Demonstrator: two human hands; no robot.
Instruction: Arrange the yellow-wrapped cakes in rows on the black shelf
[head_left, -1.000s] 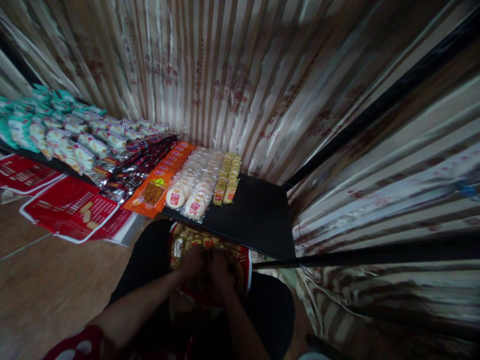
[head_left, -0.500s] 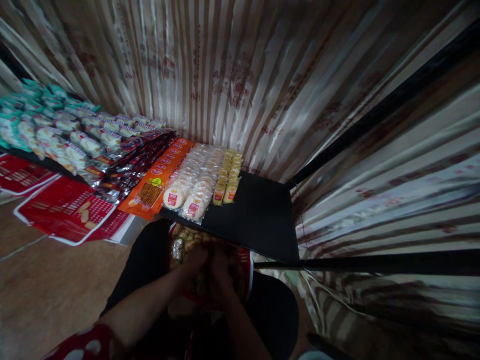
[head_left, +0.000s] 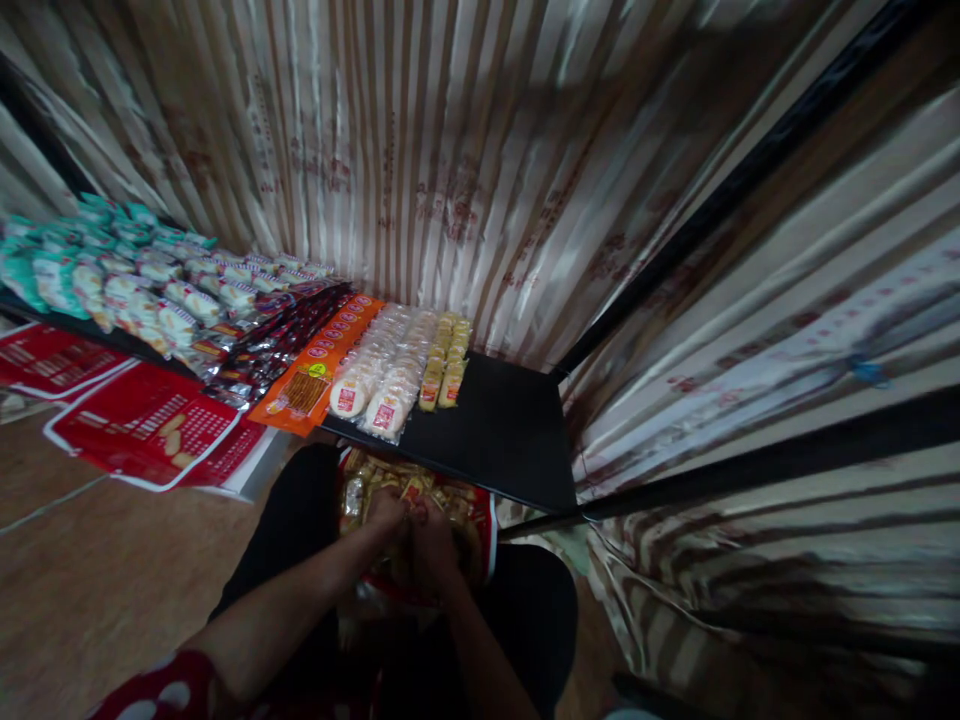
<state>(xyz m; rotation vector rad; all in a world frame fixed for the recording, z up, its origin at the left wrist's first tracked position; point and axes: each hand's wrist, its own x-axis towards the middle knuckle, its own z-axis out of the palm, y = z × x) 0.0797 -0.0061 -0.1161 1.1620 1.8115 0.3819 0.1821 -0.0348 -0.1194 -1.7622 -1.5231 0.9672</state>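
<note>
My left hand (head_left: 385, 507) and my right hand (head_left: 433, 532) come together over an open red bag (head_left: 491, 540) on my lap. The bag is full of small yellowish wrapped snacks (head_left: 367, 470). Between my closed fingers a wrapped snack (head_left: 412, 492) with a red and yellow label shows in part; both hands pinch it. On the black shelf (head_left: 502, 430) just beyond, two rows of the same-looking yellow packets (head_left: 442, 365) stand beside two rows of round white crackers (head_left: 386, 400) in clear wrap.
Left along the shelf lie an orange snack bag (head_left: 307, 375), dark red packets (head_left: 262, 345) and many white and green packets (head_left: 150, 280). A red bag (head_left: 150, 430) stands on the floor below. Striped curtain (head_left: 450, 150) and black bars (head_left: 637, 300) enclose the shelf.
My hands have risen slightly out of the bag's contents, and a labelled snack now shows between them. The view has shifted a little.
</note>
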